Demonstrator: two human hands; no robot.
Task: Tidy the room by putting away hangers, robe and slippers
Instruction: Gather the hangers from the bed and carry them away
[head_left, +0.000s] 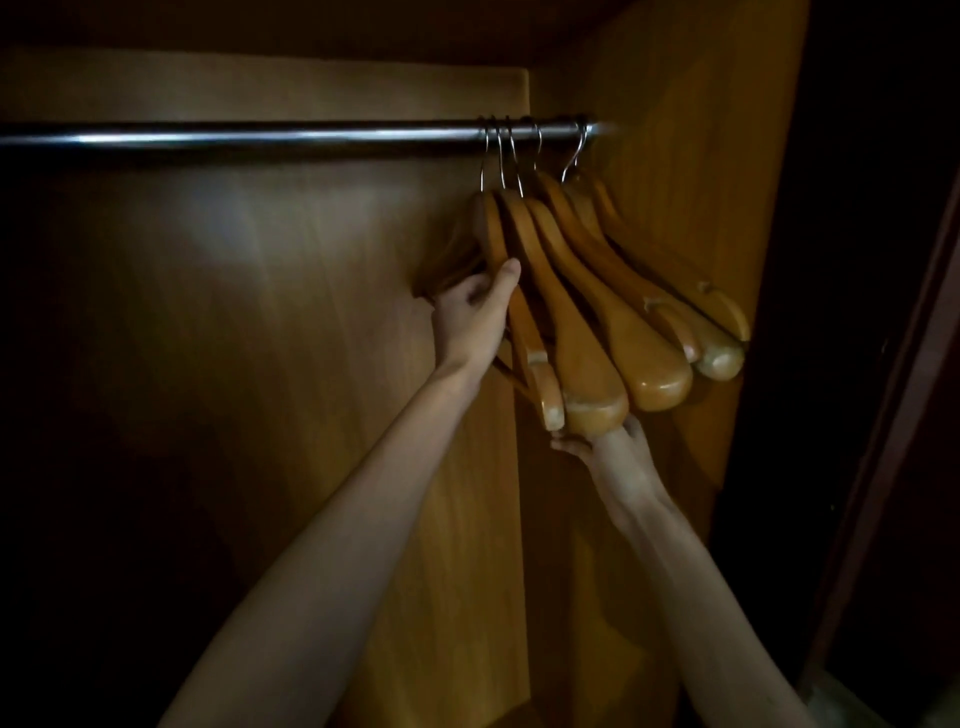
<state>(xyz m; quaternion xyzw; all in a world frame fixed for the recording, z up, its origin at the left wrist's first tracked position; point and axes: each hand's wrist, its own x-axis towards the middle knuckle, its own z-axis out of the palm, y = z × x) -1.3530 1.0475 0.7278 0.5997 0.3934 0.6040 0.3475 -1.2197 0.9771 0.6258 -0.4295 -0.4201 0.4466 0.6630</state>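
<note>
Bunch of honey-coloured wooden coat hangers with silver wire hooks (587, 312) hangs off the right end of a horizontal polished metal closet rail (260, 136), hooks crowded together next to the right side panel. Hanger bodies fan out down and to the right, rounded shoulder ends pointing toward the camera. At least five show; the exact count is unclear where they overlap.

Left hand (475, 317) is up against the leftmost hanger's arm, just left of the bunch. Grip: thumb laid along the front edge of that hanger, fingers curled round behind it, so it grips the wood. Fingertips are hidden behind the hanger.

Right hand (610, 447) sits directly under the bunch, below and right of the left hand. Grip: palm up, fingers fairly straight, touching the underside of the rounded end of one middle hanger, cupping rather than wrapping it. Most fingers are hidden behind the wood.

Both bare forearms reach up from the bottom of the view, left one longer across the frame.

Around the hands: orange-brown wood-grain wardrobe interior (260, 312), back panel behind the left hand, side panel right of the hangers. Dark door edge (893, 364) far right. Lighting is dim, with a bright patch on the back panel under the rail.
</note>
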